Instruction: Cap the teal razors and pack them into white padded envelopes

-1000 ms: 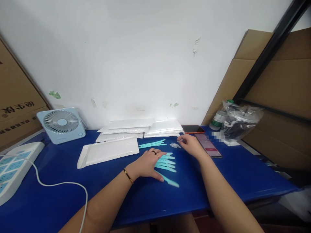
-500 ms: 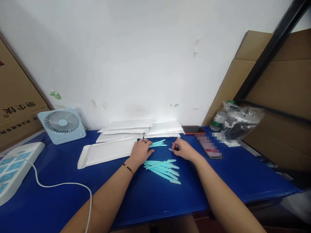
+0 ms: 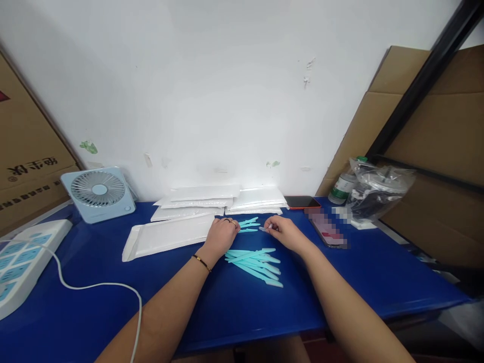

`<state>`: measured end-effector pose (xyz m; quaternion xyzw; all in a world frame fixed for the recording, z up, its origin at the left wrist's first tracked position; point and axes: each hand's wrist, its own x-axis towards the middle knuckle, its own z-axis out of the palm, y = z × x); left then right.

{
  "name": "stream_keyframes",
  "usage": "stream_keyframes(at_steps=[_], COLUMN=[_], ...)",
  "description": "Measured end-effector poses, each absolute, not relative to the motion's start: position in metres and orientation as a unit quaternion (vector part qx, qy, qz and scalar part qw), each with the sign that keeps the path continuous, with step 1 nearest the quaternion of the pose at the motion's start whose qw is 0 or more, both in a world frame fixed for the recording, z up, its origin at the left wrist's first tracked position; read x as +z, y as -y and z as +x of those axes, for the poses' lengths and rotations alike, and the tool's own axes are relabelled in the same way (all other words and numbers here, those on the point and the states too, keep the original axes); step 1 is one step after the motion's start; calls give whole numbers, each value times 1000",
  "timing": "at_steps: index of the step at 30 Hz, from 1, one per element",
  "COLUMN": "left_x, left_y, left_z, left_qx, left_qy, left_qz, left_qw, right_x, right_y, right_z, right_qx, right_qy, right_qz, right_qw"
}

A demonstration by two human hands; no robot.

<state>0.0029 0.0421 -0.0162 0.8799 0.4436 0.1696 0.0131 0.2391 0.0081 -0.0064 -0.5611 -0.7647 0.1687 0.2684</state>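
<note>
Several turquoise eyebrow razors [image 3: 254, 262] lie fanned in a pile on the blue table, nearer to me than my hands. A few more razors [image 3: 249, 222] point rightward from beside my left hand [image 3: 224, 233]. Its fingers are curled closed at the handle end of one razor [image 3: 248, 230]; the handle itself is mostly hidden. To the right, my right hand [image 3: 280, 230] pinches a small clear cap [image 3: 263, 229] between thumb and fingers. The cap is a short way off the razor tips, not touching them.
White padded mailers [image 3: 196, 196] are stacked by the wall, and one mailer [image 3: 170, 237] lies left of my hand. Two phones [image 3: 302, 202], a bottle [image 3: 342, 187] and a bagged cup [image 3: 378, 194] are at right. A fan [image 3: 99, 194], power strip [image 3: 26, 262] and white cable [image 3: 94, 287] are at left.
My left fingers have curled in, and a razor now points out from them toward the right hand. The cap in my right hand has shifted slightly left and up.
</note>
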Motion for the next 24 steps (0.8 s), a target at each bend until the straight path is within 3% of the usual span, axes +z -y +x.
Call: stream_keyframes(at_steps=[9, 17, 21, 24], left_x=[-9, -7, -12, -18], left_y=[-35, -25, -32, -41], left_z=[8, 12, 7, 2], left_qx=[175, 159, 187, 193], left_qy=[-432, -384, -436, -484], left_qz=[884, 906, 879, 854], left_qw=[31, 77, 45, 13], right_x=[-6, 0, 4, -1], right_y=[-7, 0, -5, -12], right_z=[231, 237, 262, 277], right_qx=[173, 294, 175, 100], right_qy=[771, 769, 716, 682], right_qz=[-547, -505, -596, -660], right_qw=[275, 260, 320, 298])
